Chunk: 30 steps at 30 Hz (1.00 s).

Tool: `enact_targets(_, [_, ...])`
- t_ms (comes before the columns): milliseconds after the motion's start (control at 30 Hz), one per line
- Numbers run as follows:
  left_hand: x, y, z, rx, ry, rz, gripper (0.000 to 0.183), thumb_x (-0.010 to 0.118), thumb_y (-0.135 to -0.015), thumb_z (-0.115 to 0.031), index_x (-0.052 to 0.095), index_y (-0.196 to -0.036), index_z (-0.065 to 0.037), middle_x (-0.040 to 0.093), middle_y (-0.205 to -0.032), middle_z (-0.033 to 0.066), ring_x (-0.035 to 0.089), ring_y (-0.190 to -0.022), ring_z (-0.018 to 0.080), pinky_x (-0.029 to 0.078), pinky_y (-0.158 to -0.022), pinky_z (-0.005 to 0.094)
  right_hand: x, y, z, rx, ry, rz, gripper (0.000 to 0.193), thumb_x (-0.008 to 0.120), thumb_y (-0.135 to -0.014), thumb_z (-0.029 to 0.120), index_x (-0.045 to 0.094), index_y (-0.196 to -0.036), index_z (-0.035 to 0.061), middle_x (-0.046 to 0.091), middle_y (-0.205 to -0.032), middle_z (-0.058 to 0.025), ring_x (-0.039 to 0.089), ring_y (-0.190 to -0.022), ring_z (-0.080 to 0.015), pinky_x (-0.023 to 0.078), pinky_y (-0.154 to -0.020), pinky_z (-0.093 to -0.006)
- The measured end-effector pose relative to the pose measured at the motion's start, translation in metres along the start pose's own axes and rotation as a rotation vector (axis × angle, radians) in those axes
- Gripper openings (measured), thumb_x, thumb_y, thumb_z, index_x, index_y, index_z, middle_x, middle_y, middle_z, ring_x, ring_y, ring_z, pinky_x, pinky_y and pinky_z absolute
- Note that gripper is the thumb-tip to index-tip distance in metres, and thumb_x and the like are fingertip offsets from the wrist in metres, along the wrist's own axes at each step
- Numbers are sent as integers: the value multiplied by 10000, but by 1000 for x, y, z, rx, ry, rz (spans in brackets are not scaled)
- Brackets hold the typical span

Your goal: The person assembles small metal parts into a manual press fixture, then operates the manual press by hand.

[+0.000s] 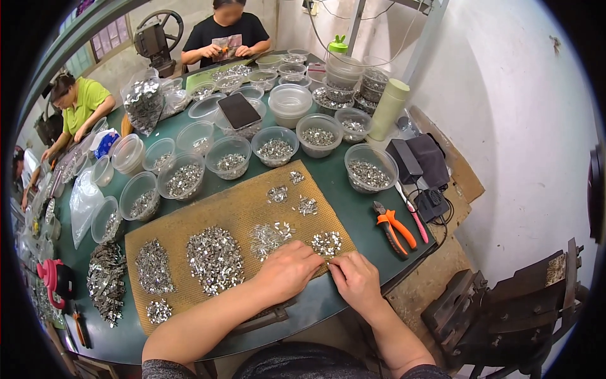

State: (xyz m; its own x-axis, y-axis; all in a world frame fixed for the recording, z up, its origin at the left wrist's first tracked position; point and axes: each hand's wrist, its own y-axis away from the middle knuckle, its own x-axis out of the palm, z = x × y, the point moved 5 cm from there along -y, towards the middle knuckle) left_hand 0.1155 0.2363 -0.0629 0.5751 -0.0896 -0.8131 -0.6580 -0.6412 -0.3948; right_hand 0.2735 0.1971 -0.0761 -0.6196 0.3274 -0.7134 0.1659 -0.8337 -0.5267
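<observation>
My left hand [291, 268] and my right hand [357, 278] meet at the near right edge of a tan textured mat [252, 196]. Fingertips of both are pinched close together; whatever they hold is too small to make out. Just beyond them lies a small pile of shiny metal pieces [327, 242]. Thin, pin-like metal pieces [268, 239] are heaped past my left hand. Farther left on the mat are a large heap of small metal pieces [214, 260] and a finer heap [154, 266]. Several little piles, one of them silvery bits [278, 194], sit toward the far corner.
Orange-handled cutting pliers [394, 230] lie right of the mat. Clear tubs of metal pieces, such as one tub [371, 168], line its far side. A black phone [240, 111] rests on tubs. Stacked metal strips [106, 281] lie left. Other people work across the green table [322, 164].
</observation>
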Motion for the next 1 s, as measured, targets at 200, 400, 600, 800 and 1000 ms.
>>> enact_targets(200, [11,-8,-2,78,-131,9,77,687,-847,-139,654,-851,-69,592,-834,73,592,-838,273,519,-766,379,5,-3,4,-56,159,-16,141,755,-804,61,659,-907,62,612,-866,-74,643,-792,-269,532,-699,-393])
enact_targets(400, [2,-4,-8,32,-209,57,87,679,-858,-132,632,-886,-65,588,-885,86,595,-867,279,518,-768,386,3,-3,-1,-16,46,-8,131,742,-782,14,657,-876,47,630,-851,-85,648,-773,-290,525,-692,-399])
enact_targets(600, [-42,45,1,-159,-110,65,98,717,-885,-112,652,-935,-58,590,-870,97,599,-870,298,516,-762,402,4,2,4,2,-52,24,164,730,-806,4,633,-932,45,660,-905,-94,663,-813,-299,525,-720,-400])
enact_targets(800, [-73,114,-2,-302,-110,42,84,730,-871,-96,679,-928,-62,599,-867,96,599,-852,305,507,-741,405,19,4,66,-179,-227,191,170,732,-822,-15,620,-936,44,670,-950,-87,669,-857,-299,523,-768,-413])
enact_targets(1000, [-83,170,-2,-405,-109,-38,96,743,-856,-78,682,-925,-54,601,-851,96,605,-833,304,511,-729,409,52,11,128,-429,-355,376,208,749,-817,23,636,-989,52,665,-1055,-98,667,-1063,-280,525,-949,-439])
